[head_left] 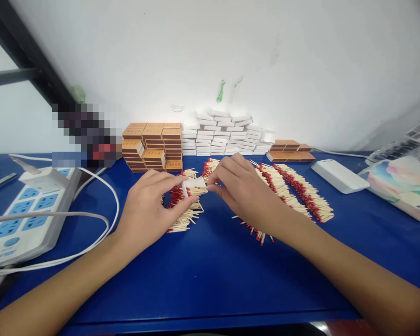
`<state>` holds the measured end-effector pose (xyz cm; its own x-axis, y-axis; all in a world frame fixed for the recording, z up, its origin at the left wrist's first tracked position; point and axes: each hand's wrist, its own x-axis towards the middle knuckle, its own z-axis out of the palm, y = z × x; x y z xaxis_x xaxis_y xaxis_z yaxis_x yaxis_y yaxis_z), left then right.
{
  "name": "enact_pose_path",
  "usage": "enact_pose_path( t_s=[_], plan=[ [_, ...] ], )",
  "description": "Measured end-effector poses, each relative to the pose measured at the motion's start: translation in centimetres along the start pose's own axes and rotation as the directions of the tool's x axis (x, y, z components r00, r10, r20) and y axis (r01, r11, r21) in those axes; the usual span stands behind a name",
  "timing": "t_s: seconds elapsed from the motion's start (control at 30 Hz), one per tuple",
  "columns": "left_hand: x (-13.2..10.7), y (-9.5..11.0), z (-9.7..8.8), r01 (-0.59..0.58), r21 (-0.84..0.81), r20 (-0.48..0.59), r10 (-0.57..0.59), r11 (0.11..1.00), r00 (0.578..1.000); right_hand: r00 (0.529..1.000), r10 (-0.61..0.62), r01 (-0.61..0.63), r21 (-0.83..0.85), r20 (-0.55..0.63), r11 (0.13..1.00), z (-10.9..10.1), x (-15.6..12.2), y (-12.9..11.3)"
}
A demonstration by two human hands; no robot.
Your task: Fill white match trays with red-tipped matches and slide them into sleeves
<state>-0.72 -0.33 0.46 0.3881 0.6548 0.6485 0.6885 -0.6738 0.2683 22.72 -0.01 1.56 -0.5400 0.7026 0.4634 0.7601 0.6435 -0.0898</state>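
My left hand [150, 205] grips a small white matchbox tray [192, 185] between thumb and forefinger, above a heap of red-tipped matches [182, 214]. My right hand [243, 189] is closed in a pinch at the tray's right edge, on matches lying in the tray. Long rows of matches [297, 191] stretch out to the right behind that hand, and a few loose ones [257, 232] lie under its wrist.
Stacks of brown matchbox sleeves [152, 147] and white inner trays [222, 133] stand along the wall, with more brown sleeves [290, 150] to the right. A power strip [24, 214] with white cables lies left. A white device [339, 175] and a colourful packet [402, 186] lie right on the blue table [213, 275].
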Motion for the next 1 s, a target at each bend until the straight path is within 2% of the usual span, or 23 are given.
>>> enact_pose_path(
  t_s=[0.2,0.37,0.6,0.7,0.83,1.0],
  plan=[
    [-0.4,0.2,0.4,-0.039,-0.065,0.011,0.04,0.997,0.999,0.999,-0.045,0.045,-0.051,-0.009,0.998,0.8,0.0,-0.7],
    [-0.5,0.3,0.4,-0.058,-0.078,-0.002,0.058,0.995,0.998,0.998,-0.065,0.065,0.006,-0.026,0.998,0.8,-0.2,-0.7],
    [-0.3,0.3,-0.1,-0.025,-0.062,-0.006,0.025,0.998,1.0,0.997,0.01,0.004,0.175,-0.077,0.985,0.0,-0.2,0.1],
    [-0.1,0.1,-0.2,0.034,-0.019,-0.024,-0.035,0.999,0.999,0.992,0.047,-0.027,0.177,-0.115,0.984,0.5,-0.1,1.4],
    [0.3,-0.3,-0.4,0.133,0.0,-0.067,-0.133,0.991,0.989,0.999,0.05,-0.049,0.093,-0.007,0.994,1.8,-0.4,3.4],
    [0.4,-0.3,-0.4,0.139,-0.018,-0.06,-0.14,0.99,0.988,0.993,0.03,-0.035,0.044,0.111,0.998,2.9,-0.6,4.2]
  ],
)
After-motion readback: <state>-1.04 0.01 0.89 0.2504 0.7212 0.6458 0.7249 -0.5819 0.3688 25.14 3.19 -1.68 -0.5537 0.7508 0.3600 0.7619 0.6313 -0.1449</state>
